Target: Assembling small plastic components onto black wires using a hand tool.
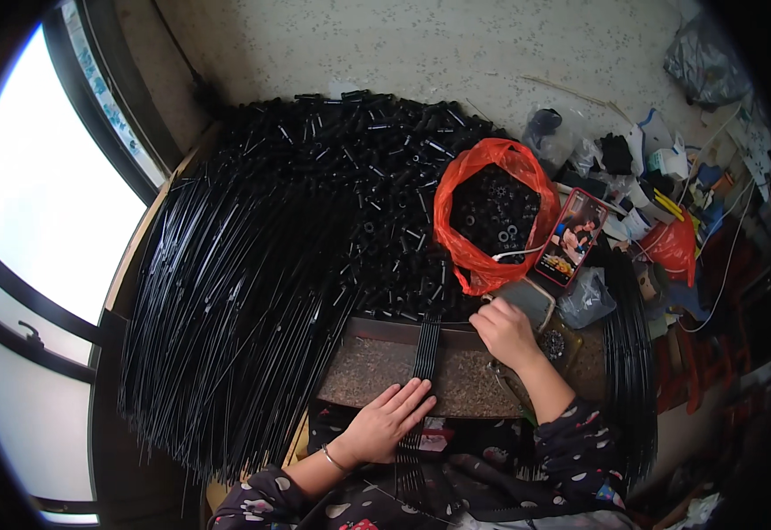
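A flat row of thin black rods (425,349) runs over the front edge of the brown speckled tabletop (474,375) toward my lap. On its near part lies my left hand (381,426), palm down with its fingers stretched out. Farther right, my right hand (503,334) is raised over the tabletop with its fingers pinched together. Whatever is between those fingertips is too small to make out. Beyond both hands rises a big heap of short black tube-like parts (341,159). An orange-red plastic bag (453,243) holds small black ring-shaped pieces.
A thick sheaf of long black rods (226,344) covers the left side. Another bundle of rods (630,353) hangs at the right. A phone (573,237) with a lit screen leans by the bag, near a clear plastic bag (589,299). Clutter and white cables fill the far right.
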Action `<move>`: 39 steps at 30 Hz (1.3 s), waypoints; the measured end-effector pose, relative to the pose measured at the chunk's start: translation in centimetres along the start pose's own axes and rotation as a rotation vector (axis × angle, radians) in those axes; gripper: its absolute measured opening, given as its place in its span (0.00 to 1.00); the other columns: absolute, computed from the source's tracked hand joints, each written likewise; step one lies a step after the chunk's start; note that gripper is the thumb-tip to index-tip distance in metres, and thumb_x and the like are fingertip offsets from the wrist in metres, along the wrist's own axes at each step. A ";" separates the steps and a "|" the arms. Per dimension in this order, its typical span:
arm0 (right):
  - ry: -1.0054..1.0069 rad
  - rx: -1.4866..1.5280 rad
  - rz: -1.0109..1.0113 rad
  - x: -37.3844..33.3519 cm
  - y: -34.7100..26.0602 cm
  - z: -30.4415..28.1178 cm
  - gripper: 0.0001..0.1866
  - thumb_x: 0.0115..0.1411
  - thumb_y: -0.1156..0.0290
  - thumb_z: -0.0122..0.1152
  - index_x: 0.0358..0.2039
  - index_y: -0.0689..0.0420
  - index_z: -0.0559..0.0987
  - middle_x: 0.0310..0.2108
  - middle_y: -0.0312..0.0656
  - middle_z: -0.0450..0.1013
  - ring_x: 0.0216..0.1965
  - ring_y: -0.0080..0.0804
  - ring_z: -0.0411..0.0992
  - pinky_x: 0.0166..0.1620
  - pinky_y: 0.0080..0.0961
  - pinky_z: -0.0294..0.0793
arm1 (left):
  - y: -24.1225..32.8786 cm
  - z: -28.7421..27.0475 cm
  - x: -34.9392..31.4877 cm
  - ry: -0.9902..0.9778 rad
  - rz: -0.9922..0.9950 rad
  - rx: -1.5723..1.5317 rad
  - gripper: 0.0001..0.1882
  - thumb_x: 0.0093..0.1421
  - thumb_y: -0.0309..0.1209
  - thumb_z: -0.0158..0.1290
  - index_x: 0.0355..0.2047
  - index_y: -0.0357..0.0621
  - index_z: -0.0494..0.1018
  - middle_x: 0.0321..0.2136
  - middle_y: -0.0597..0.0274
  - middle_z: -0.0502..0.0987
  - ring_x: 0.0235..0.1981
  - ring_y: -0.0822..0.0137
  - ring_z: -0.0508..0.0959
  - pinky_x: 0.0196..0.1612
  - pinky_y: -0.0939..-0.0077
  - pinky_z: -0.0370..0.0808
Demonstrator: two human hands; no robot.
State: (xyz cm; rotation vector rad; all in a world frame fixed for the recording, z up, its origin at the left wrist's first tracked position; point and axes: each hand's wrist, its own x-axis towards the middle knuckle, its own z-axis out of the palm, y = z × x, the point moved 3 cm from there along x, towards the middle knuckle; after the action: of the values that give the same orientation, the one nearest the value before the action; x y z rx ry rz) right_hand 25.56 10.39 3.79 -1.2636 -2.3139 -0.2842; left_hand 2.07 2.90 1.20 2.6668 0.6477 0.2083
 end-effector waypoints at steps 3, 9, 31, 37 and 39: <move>-0.145 0.053 0.033 -1.5 -0.7 0.6 0.04 0.48 0.74 0.52 0.26 0.56 0.74 0.25 0.37 0.66 0.28 0.33 0.70 0.27 0.29 0.72 | -0.1 0.0 -0.1 -0.003 0.015 0.021 0.41 0.45 0.38 0.48 0.61 0.40 0.50 0.62 0.48 0.48 0.64 0.53 0.49 0.62 0.61 0.48; -0.126 0.192 0.167 -0.5 -0.5 1.0 0.09 0.47 0.78 0.55 0.31 0.55 0.77 0.26 0.39 0.67 0.26 0.37 0.72 0.27 0.31 0.72 | -0.1 0.1 -0.1 -0.013 0.024 0.032 0.41 0.45 0.38 0.48 0.61 0.40 0.50 0.62 0.48 0.48 0.64 0.53 0.49 0.62 0.61 0.47; 0.133 0.415 0.430 1.6 0.3 -0.6 0.11 0.49 0.66 0.62 0.31 0.57 0.77 0.30 0.41 0.71 0.31 0.43 0.71 0.34 0.33 0.70 | 0.4 0.0 -0.3 0.045 0.024 0.028 0.39 0.47 0.39 0.46 0.60 0.38 0.51 0.62 0.48 0.50 0.63 0.53 0.51 0.62 0.60 0.48; -0.073 -0.047 0.496 -4.6 7.6 -2.5 0.04 0.46 0.72 0.61 0.25 0.57 0.77 0.27 0.41 0.68 0.33 0.40 0.69 0.35 0.33 0.71 | 0.5 0.0 0.3 0.016 0.022 0.155 0.42 0.45 0.40 0.51 0.59 0.35 0.51 0.61 0.48 0.50 0.64 0.55 0.49 0.62 0.61 0.49; -0.067 -0.029 0.396 -5.1 7.5 -2.4 0.03 0.46 0.73 0.60 0.23 0.57 0.76 0.26 0.40 0.68 0.33 0.40 0.69 0.34 0.32 0.71 | 1.1 0.2 0.0 0.021 0.025 0.131 0.39 0.47 0.37 0.47 0.59 0.35 0.52 0.61 0.47 0.51 0.63 0.54 0.51 0.62 0.60 0.49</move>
State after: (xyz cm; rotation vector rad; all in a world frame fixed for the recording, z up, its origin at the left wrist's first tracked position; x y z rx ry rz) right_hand 34.90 9.88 2.93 -1.7291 -2.0574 -0.1416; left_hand 2.56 1.94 1.50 2.8025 0.6558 0.2083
